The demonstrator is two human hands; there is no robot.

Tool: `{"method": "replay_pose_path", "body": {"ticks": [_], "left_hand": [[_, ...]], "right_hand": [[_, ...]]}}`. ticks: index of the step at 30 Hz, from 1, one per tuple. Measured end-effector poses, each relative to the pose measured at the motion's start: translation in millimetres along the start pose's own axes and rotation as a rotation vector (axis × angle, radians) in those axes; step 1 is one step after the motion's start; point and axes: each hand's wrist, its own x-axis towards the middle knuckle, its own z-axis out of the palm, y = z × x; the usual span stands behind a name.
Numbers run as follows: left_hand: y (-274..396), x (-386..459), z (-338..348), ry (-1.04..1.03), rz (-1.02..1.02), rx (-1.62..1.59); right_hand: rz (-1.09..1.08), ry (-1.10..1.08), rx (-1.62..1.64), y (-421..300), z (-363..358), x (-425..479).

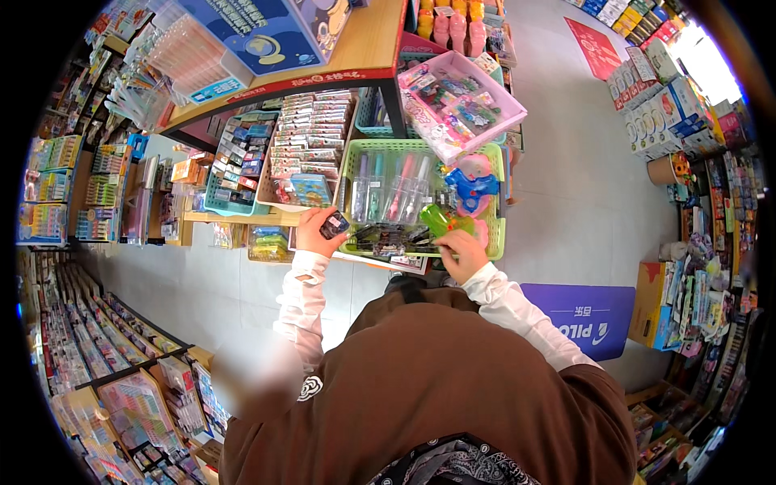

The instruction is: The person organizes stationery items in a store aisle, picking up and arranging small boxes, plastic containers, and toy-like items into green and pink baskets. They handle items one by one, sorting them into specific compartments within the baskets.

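My left hand [318, 233] holds a small dark packaged item [334, 225] at the front edge of the shelf. My right hand [462, 253] is over the front right part of a green plastic basket [498, 242], its fingertips at small black items beside a bright green plastic toy [438, 220]; whether it grips anything, I cannot tell. In the basket lie clear tubes [395, 188] with coloured contents, black packaged items [388, 237] along the front, and a blue plastic toy [473, 188] on pink ones at the right.
A pink box [515, 118] of packaged trinkets overhangs the basket's back right. To the left are a pink basket [264, 188] of packets and a teal basket [233, 209] of small boxes. A wooden shelf [357, 57] rises behind. A purple mat [582, 315] lies on the floor.
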Motion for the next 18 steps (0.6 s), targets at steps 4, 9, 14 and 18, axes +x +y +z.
{"method": "replay_pose_path", "body": {"ticks": [4,9,14,18], "left_hand": [[-3,1,-6,-0.053,-0.068,0.065],[-9,0,-8,-0.118,-0.039,0.073],[-17,0,-12,-0.188,-0.008,-0.043],[-24,2,-14,-0.235,0.052,-0.122]], "right_hand": [[-0.054,-0.105,-0.066,-2,37,28],[0.130,-0.239,-0.324,5,72,65],[0.196,-0.346,-0.477,11,90,82],[0.273,-0.338,-0.297,17,87,85]]}}
